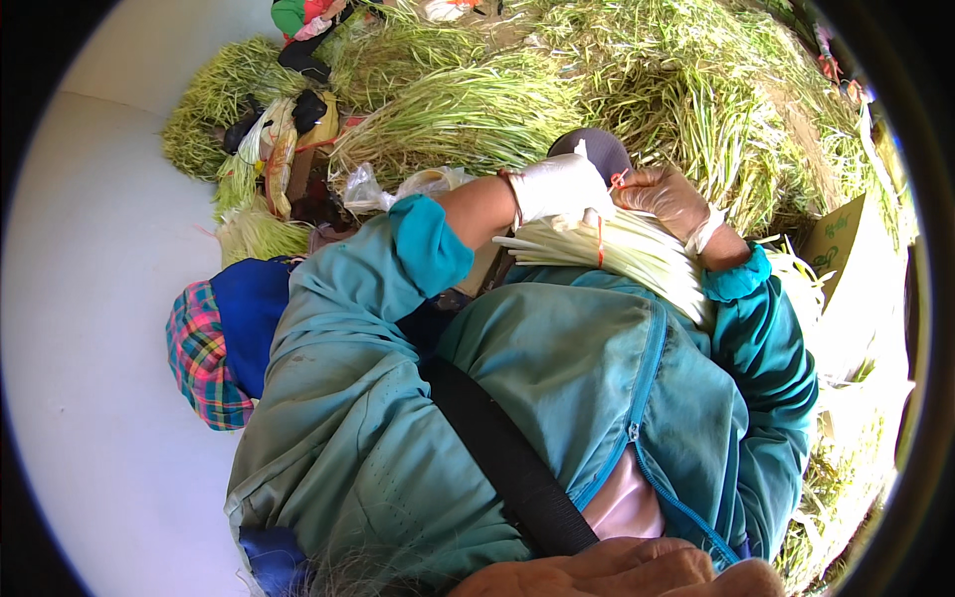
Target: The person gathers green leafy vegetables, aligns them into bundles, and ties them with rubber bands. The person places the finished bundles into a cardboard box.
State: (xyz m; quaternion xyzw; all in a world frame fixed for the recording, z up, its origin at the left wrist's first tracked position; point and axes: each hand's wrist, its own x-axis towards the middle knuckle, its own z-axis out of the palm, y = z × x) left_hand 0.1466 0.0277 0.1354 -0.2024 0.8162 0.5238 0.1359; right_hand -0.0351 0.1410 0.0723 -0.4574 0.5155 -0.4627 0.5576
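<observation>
A bundle of pale vegetable stalks (642, 246) lies across my lap, against the teal jacket. A thin red tie (600, 242) runs around it. My left hand (563, 186), in a thin whitish glove, is curled over the top of the bundle, its fingertips partly hidden. My right hand (664, 198), in a translucent glove, pinches a looped part of the red tie just above the stalks. The two hands are close together. Just behind them shows a dark rounded thing (591, 149), which I cannot name.
Heaps of long green stalks (477, 112) cover the ground ahead. A cardboard box (835, 231) stands at my right. Clear plastic (403, 183) lies left of my hands. A white wall (112, 261) runs along my left. Another person (302, 33) is at the far upper left.
</observation>
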